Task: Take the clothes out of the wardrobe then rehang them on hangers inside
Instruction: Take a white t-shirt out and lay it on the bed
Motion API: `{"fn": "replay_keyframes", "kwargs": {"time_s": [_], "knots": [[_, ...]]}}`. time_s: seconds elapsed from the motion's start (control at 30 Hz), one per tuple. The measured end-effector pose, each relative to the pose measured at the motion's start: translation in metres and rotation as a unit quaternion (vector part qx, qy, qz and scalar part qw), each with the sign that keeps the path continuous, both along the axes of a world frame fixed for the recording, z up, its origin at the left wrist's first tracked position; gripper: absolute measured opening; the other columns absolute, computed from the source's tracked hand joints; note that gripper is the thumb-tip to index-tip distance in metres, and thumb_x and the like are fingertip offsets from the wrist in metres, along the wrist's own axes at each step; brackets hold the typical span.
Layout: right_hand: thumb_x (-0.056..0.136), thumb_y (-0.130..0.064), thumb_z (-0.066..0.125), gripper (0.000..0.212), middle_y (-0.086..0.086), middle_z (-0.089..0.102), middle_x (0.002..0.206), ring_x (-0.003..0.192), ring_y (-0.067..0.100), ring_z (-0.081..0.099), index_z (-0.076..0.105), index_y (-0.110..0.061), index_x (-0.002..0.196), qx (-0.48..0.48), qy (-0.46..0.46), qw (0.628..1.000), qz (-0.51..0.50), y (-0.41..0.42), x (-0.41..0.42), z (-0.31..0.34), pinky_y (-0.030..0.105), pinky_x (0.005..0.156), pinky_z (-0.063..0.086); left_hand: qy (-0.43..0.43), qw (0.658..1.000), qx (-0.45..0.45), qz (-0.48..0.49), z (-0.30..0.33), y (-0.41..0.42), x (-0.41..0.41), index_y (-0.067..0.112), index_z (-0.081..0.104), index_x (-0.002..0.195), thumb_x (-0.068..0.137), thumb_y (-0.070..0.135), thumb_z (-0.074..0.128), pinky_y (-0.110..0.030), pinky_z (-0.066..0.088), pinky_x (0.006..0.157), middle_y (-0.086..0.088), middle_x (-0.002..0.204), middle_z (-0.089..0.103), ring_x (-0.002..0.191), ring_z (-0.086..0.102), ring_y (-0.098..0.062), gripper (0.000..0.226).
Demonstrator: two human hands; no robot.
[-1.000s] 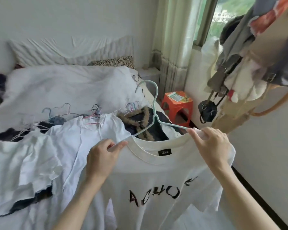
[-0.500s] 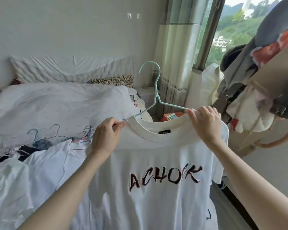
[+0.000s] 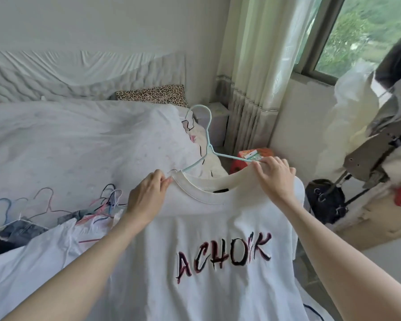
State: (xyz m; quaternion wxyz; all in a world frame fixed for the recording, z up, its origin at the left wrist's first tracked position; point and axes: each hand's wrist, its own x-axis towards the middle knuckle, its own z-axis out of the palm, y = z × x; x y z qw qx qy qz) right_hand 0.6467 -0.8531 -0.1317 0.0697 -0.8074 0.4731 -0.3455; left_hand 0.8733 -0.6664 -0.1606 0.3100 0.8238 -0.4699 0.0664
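While held, hanger hook seemingly upward.

You hold a white T-shirt with dark red-and-black lettering on a pale blue hanger; the pillow is leopard-print.

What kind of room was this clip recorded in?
Most likely a bedroom in a home: a bed with a white duvet and a leopard-print pillow, a curtained window, and loose hangers lying among clothes on the bed.
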Motion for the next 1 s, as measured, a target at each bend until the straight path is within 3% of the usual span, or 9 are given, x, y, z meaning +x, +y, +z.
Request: {"fn": "replay_keyframes", "kwargs": {"time_s": [0.27, 0.4, 0.5, 0.6, 0.7, 0.8, 0.87, 1.0], "knots": [[0.089, -0.041, 0.055, 0.031, 0.006, 0.064, 0.104, 0.105, 0.028, 0.048, 0.067, -0.013, 0.096, 0.086, 0.072, 0.993, 0.038, -0.077, 0.063, -0.155, 0.034, 0.078, 0.024, 0.009, 0.989, 0.146, 0.002, -0.155, -0.058, 0.056, 0.004, 0.049, 0.106, 0.098, 0.033, 0.039, -0.044, 0.044, 0.071, -0.016, 0.106, 0.059, 0.099, 0.058, -0.035, 0.031], [0.09, -0.04, 0.055, 0.032, 0.008, 0.064, 0.102, 0.103, 0.03, 0.048, 0.068, -0.011, 0.095, 0.105, 0.109, 0.988, 0.032, -0.096, 0.094, -0.198, 0.033, 0.074, 0.022, 0.0, 0.982, 0.187, 0.02, -0.203, -0.074, 0.082, 0.003, 0.051, 0.104, 0.097, 0.028, 0.043, -0.043, 0.043, 0.071, -0.019, 0.101, 0.061, 0.095, 0.059, -0.037, 0.027], [0.092, -0.036, 0.051, 0.03, 0.008, 0.063, 0.109, 0.106, 0.031, 0.049, 0.067, -0.012, 0.102, 0.131, 0.12, 0.984, 0.011, -0.1, 0.106, -0.227, 0.036, 0.082, 0.029, -0.007, 0.982, 0.185, 0.024, -0.235, -0.079, 0.09, 0.003, 0.055, 0.086, 0.088, 0.015, 0.06, -0.046, 0.046, 0.066, -0.023, 0.082, 0.062, 0.077, 0.061, -0.041, 0.013], [0.088, -0.042, 0.041, 0.046, 0.012, 0.064, 0.114, 0.108, 0.034, 0.055, 0.065, -0.009, 0.11, 0.14, 0.125, 0.98, 0.059, -0.08, 0.103, -0.257, 0.042, 0.091, 0.038, 0.03, 0.984, 0.164, 0.058, -0.256, -0.076, 0.083, 0.006, 0.06, 0.094, 0.08, 0.003, 0.059, -0.048, 0.046, 0.069, -0.019, 0.09, 0.061, 0.086, 0.06, -0.039, 0.013], [0.085, -0.045, 0.039, 0.055, 0.016, 0.058, 0.125, 0.116, 0.037, 0.054, 0.06, -0.007, 0.12, 0.14, 0.17, 0.967, 0.13, -0.043, 0.09, -0.289, 0.051, 0.094, 0.041, 0.024, 0.988, 0.155, 0.007, -0.273, -0.066, 0.054, 0.009, 0.061, 0.112, 0.082, 0.023, 0.043, -0.048, 0.042, 0.087, -0.014, 0.115, 0.06, 0.105, 0.058, -0.034, 0.037], [0.086, -0.047, 0.038, 0.058, 0.015, 0.047, 0.138, 0.127, 0.036, 0.045, 0.05, -0.013, 0.132, 0.163, 0.23, 0.943, 0.176, 0.002, 0.073, -0.307, 0.056, 0.098, 0.037, 0.009, 0.976, 0.212, -0.057, -0.292, -0.049, 0.007, 0.019, 0.054, 0.125, 0.082, 0.043, 0.04, -0.06, 0.032, 0.097, -0.012, 0.135, 0.05, 0.126, 0.043, -0.029, 0.051], [0.085, -0.047, 0.038, 0.056, 0.014, 0.047, 0.139, 0.126, 0.034, 0.046, 0.045, -0.017, 0.132, 0.175, 0.266, 0.929, 0.19, 0.029, 0.058, -0.314, 0.052, 0.095, 0.04, 0.001, 0.964, 0.258, -0.072, -0.303, -0.033, -0.022, 0.023, 0.046, 0.131, 0.081, 0.049, 0.041, -0.063, 0.03, 0.097, -0.013, 0.141, 0.044, 0.131, 0.036, -0.031, 0.056], [0.084, -0.045, 0.038, 0.052, 0.009, 0.05, 0.136, 0.125, 0.03, 0.048, 0.049, -0.019, 0.128, 0.251, 0.298, 0.903, 0.18, 0.078, 0.017, -0.324, 0.045, 0.101, 0.036, 0.038, 0.941, 0.323, -0.09, -0.305, 0.012, -0.066, 0.028, 0.046, 0.131, 0.082, 0.052, 0.039, -0.055, 0.025, 0.102, -0.012, 0.141, 0.044, 0.128, 0.043, -0.036, 0.056]]}}
